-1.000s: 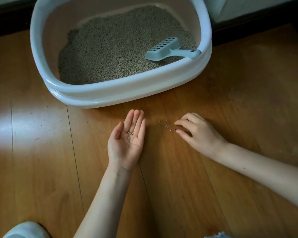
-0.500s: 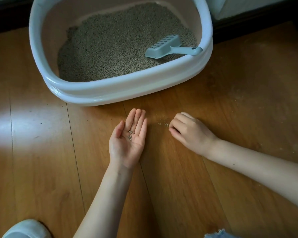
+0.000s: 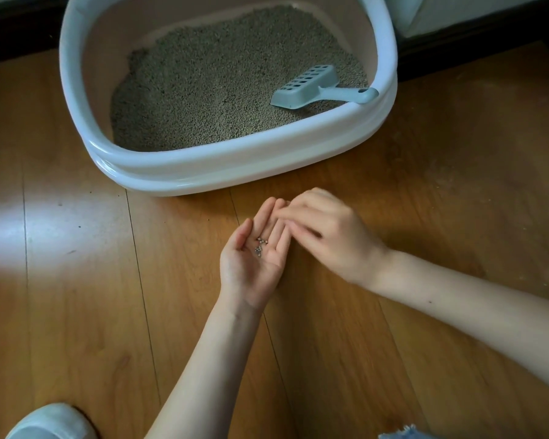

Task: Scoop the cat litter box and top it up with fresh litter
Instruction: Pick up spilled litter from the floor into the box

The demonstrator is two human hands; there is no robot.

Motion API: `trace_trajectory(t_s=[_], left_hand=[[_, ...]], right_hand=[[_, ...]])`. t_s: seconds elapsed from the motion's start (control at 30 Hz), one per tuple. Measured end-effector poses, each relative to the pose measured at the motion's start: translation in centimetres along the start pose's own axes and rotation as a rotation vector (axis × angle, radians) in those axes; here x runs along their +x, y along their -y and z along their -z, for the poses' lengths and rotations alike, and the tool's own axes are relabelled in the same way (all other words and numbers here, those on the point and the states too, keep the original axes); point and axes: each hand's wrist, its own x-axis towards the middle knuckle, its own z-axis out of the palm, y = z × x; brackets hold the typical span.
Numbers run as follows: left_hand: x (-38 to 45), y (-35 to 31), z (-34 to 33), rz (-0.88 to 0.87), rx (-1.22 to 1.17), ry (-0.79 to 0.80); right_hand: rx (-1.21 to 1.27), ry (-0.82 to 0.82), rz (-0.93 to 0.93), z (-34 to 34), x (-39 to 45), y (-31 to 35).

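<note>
Litter box: white and pale blue tub, upper centre of the frame, standing on the wooden floor.
Litter: grey-brown grains fill the bottom of the box, piled higher toward the far side.
Scoop: pale blue, slotted, lying on the litter at the right of the box, its handle end resting against the near right rim.
Left hand: centre of the frame, palm up, fingers straight and close together, slightly cupped.
Loose grains: a small cluster lying in the left palm.
Right hand: just right of the left, back upward, its fingertips over the left hand's fingers; motion blur hides the tips, so I cannot tell whether they pinch anything or touch the left fingers.
Shoe: pale toe at the lower left edge.
Light patch: bright glare on the floor, left of the frame.
Wall base: dark strip along the top edge behind the box.
</note>
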Motion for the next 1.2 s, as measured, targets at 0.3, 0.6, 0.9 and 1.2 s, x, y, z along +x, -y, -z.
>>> trace_trajectory(t_s=[0.3, 0.6, 0.9, 1.2], left_hand=[[0.4, -2.0, 0.7, -0.06, -0.085, -0.013], [0.3, -1.9, 0.6, -0.047, -0.089, -0.019], [0.3, -1.4, 0.7, -0.05, -0.093, -0.032], [0.2, 0.5, -0.1, -0.007, -0.04, 0.022]], right_hand=[[-0.212, 0.197, -0.152, -0.4, -3.4, -3.8], [-0.259, 0.147, -0.051, -1.5, -3.3, -4.5], [-0.43, 0.177, 0.038, -1.8, -2.0, -3.6], [-0.117, 0.138, 0.143, -1.2, 0.6, 0.9]])
